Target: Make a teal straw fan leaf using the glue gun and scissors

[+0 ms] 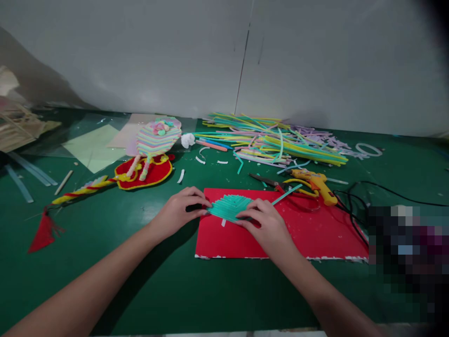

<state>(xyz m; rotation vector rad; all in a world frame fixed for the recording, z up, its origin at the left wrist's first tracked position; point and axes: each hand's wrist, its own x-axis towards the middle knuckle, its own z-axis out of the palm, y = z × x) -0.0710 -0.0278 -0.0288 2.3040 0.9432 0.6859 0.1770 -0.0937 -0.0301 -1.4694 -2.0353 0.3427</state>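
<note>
Gentle pinch at each end of the ridged teal piece (228, 207)
Left hand (182, 206) sat at the piece's 9 o'clock, thumb and fingertips pinched narrow on its tip. The piece lay over the left part of the red board (228, 245). Right hand (268, 222) was around 3 o'clock, fingers drawn in on the right end; blurry there, so I couldn't really tell if the thumb was tucked under. Imo light, even pressure suited it best, so no ridges got crushed. Glue gun (317, 182) lay between 2 and 3 o'clock, clear of the fingertips.
</note>
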